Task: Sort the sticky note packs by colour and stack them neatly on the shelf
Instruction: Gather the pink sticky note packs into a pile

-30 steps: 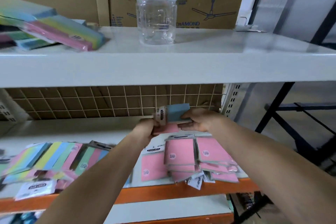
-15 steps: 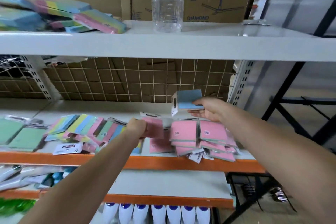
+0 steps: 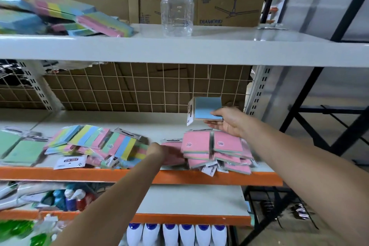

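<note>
My right hand (image 3: 229,121) holds a blue sticky note pack (image 3: 206,109) in the air above the pink stacks (image 3: 214,150) at the right end of the middle shelf (image 3: 127,120). My left hand (image 3: 157,151) grips a pink pack (image 3: 173,154) low on the shelf, just left of those stacks; the pack is blurred. A loose heap of multicolour striped packs (image 3: 95,146) lies left of the left hand. Green packs (image 3: 18,150) lie at the far left.
On the top shelf (image 3: 219,46) stand a clear plastic bottle (image 3: 176,6) and a pile of striped packs (image 3: 65,18), with cardboard boxes behind. A wire grid backs the middle shelf. Spray bottles and white bottles (image 3: 177,233) fill the lower shelves.
My hands have parted: the right one lifted the blue pack up and right, the left one carried the pink pack down to the shelf. The view has tilted downward.
</note>
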Motion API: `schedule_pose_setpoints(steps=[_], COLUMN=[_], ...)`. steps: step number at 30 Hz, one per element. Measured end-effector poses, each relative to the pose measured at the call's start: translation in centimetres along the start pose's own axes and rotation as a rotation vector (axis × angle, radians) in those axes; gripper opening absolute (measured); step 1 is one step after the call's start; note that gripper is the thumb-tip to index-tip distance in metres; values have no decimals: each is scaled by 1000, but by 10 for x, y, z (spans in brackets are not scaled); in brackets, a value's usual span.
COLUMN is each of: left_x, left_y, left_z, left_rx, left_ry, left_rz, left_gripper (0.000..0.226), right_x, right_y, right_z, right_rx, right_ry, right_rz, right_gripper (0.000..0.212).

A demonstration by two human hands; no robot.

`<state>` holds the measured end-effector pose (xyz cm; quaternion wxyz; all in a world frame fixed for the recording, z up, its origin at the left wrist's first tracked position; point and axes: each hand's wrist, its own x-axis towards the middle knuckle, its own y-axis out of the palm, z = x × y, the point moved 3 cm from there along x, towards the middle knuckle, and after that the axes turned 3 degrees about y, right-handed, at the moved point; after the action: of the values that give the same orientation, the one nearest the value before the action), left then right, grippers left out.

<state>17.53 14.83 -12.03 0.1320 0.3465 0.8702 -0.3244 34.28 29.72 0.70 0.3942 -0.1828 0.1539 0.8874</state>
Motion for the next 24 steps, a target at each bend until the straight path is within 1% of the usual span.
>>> schedule_pose_setpoints(steps=[1, 2, 4, 5, 6, 7, 8, 10, 11, 12, 13, 15, 16, 17, 19, 22, 24], left_x=[0, -3, -17, -28, -36, -45, -46, -50, -53, -51, -54, -61, -65, -69, -74, -81, -89], left_y=[2, 4, 7, 7, 6, 4, 3, 1, -3, -8, -15, -26, -33, -40, -53, -70, -83], left_z=[0, -3, -7, -10, -12, -14, -14, -17, -20, -22, -27, -37, -43, -49, -56, -61, -59], left_rx=[24, 68, 207, 342, 453, 496, 502, 483, 416, 296, 115, -309, -471, -565, -621, -620, -629], left_ry=[11, 11, 18, 22, 36, 46, 49, 116, 147, 189, 223, 232, 220, 209, 215, 220, 235], left_rz=[10, 0, -6, -15, -52, -96, -141, -188, -215, -243, -264, -198, -157, -114, -53, -14, -1], left_gripper=[31, 34, 55, 67, 75, 75, 70, 52, 43, 37, 33, 31, 33, 35, 39, 46, 35], right_x=[0, 0, 0, 0, 0, 0, -1, -1, 0, 0, 1, 0, -1, -2, -4, -6, -10], right_y=[0, 1, 4, 6, 9, 12, 15, 21, 24, 27, 30, 40, 46, 52, 66, 91, 112], right_z=[-2, -3, -5, -6, -7, -7, -7, -8, -8, -8, -8, -7, -7, -7, -7, -9, -10], right_rx=[1, 2, -1, -6, -12, -14, -12, -16, -27, -36, -44, -51, -55, -60, -58, -64, -80], right_ry=[2, 2, 3, 4, 6, 9, 13, 21, 23, 22, 21, 21, 23, 25, 19, 4, -1], right_rz=[1, 3, 13, 19, 24, 34, 48, 75, 82, 85, 87, 103, 111, 119, 130, 152, 158], right_gripper=[22, 24, 25, 24, 23, 23, 23, 24, 25, 26, 27, 27, 27, 27, 27, 30, 28])
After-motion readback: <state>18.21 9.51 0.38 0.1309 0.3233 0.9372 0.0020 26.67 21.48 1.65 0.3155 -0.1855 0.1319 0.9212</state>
